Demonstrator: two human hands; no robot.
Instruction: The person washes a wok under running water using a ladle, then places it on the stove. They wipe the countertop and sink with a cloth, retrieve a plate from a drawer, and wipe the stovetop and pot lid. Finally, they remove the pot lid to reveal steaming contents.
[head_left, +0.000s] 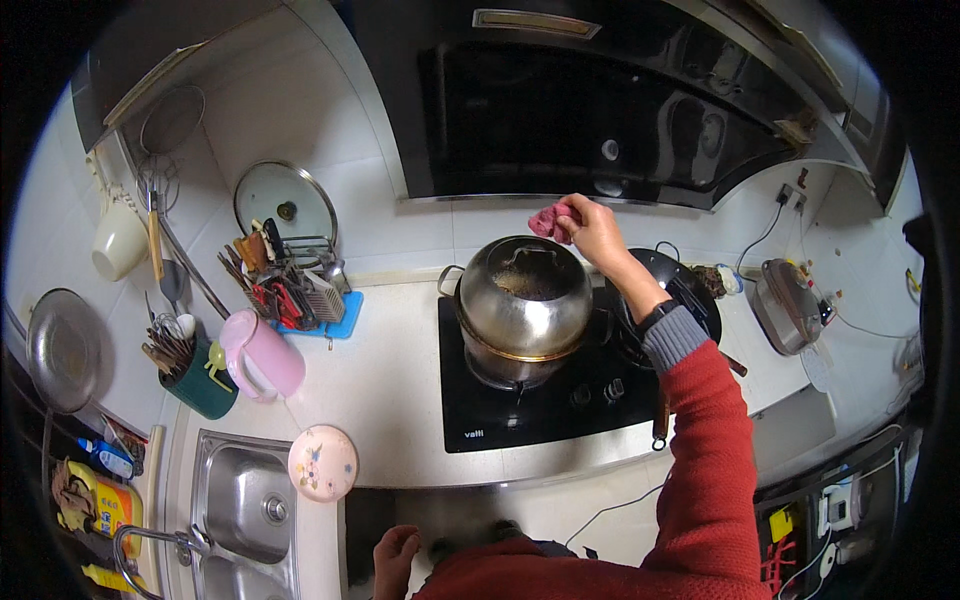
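My right hand grips a crumpled reddish-pink cloth in the air, beyond and above the domed lid. The steel domed lid has a loop handle and covers a steel pot on the black glass gas hob. Low in the picture, my left hand hangs by the counter's front edge, its fingers slightly curled, with nothing seen in it. A dark wok with a lid stands on the right burner, partly hidden by my right arm.
A black range hood overhangs the hob. To the left stand a knife and utensil rack, a pink pitcher, a floral plate at the counter edge and a steel sink. An electric appliance stands at the right.
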